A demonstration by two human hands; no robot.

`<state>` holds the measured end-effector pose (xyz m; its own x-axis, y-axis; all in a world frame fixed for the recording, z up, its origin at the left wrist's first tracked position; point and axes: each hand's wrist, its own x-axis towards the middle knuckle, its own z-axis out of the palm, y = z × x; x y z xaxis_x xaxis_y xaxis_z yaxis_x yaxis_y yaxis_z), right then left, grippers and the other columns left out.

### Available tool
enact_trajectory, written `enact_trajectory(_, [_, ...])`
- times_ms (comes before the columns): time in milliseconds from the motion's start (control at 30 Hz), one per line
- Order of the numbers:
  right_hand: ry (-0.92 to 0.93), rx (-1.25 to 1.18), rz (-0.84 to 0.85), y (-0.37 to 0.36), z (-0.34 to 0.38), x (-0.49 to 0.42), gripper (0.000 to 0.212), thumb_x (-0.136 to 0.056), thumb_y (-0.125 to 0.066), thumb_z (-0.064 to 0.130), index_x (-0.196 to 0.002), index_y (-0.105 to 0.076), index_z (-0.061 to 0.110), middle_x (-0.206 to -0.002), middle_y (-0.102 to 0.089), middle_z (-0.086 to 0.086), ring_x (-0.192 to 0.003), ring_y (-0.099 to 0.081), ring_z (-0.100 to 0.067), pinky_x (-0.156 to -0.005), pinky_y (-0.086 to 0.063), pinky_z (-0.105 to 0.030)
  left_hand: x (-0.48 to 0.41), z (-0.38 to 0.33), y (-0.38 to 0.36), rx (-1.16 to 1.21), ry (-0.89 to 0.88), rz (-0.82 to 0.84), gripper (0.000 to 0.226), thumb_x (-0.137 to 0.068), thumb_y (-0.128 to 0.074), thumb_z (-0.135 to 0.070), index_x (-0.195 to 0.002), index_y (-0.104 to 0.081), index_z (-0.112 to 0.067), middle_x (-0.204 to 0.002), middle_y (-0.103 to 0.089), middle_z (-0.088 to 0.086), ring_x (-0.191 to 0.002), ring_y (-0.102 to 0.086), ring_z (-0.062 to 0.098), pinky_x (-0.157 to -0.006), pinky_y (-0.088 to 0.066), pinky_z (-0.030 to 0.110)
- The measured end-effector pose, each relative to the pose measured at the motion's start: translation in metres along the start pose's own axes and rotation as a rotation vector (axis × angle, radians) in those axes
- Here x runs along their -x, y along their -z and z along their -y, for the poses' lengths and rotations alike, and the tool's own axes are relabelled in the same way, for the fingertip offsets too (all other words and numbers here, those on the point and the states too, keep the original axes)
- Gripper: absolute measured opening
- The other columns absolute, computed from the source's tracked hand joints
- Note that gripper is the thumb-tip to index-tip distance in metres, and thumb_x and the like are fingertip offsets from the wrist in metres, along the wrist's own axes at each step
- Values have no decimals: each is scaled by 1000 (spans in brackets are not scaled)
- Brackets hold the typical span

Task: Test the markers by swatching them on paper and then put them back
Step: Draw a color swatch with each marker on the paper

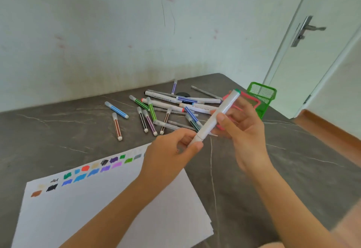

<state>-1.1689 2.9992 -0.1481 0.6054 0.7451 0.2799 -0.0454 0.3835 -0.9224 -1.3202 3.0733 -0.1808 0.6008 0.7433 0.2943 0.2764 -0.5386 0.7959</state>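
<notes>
I hold a thick white marker point(218, 114) with a green tip slanted in the air above the table. My left hand point(173, 150) pinches its lower end, and my right hand point(240, 126) grips its middle. White paper point(109, 204) lies at the lower left with two rows of colour swatches point(88, 171) along its far edge. Several loose markers point(156, 111) are scattered on the dark marbled table point(293, 169) behind my hands. A green mesh holder point(262, 96) stands at the table's far right, partly behind the marker and my right hand.
A pink-red frame-like object point(254, 101) lies behind my right hand beside the holder. The wall runs along the table's far edge. A white door point(312, 38) with a metal handle stands at right, with wooden floor below it.
</notes>
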Motion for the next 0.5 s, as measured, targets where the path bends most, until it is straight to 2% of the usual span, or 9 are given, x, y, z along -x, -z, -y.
enact_trajectory(100, [5,62,-16,19,8,0,47,-83,-64,-4,-126,-53,12,-83,-70,-6,-81,-69,-22,-60,-58,-32,-2,-12,-18,-29,-5,34,30,-82,-57,-56,-104,-65,-36,-87,-68,-21,-82,-62,-4,-76,-53,22])
enact_trajectory(200, [-95,155,-6,30,0,0,44,-83,-66,-1,-122,-57,18,-82,-70,-6,-72,-67,-18,-52,-54,-28,-1,-12,-21,-144,-22,26,51,-78,-40,-68,-110,-62,-36,-91,-62,-26,-84,-58,-7,-76,-48,14])
enact_trajectory(333, [-288,338,30,42,-19,-4,43,-82,-70,2,-122,-61,13,-92,-69,-14,-61,-60,-14,-43,-46,-22,-19,11,-16,-362,-19,-41,43,-90,-45,-55,-125,-55,-32,-117,-61,-15,-106,-54,3,-84,-45,21])
enact_trajectory(433, [-319,534,49,52,-30,-7,40,-78,-75,6,-115,-66,15,-81,-67,-3,-52,-54,-8,-41,-42,-19,-37,25,-14,-532,-30,-19,44,-92,-50,-49,-134,-47,-34,-131,-56,-10,-118,-51,8,-91,-45,27])
enact_trajectory(500, [-277,736,65,58,-35,-8,37,-75,-78,15,-110,-69,22,-80,-67,3,-56,-56,-6,-49,-46,-22,-47,29,-14,-591,-44,31,48,-92,-52,-46,-137,-44,-34,-135,-53,-9,-122,-50,10,-94,-46,30])
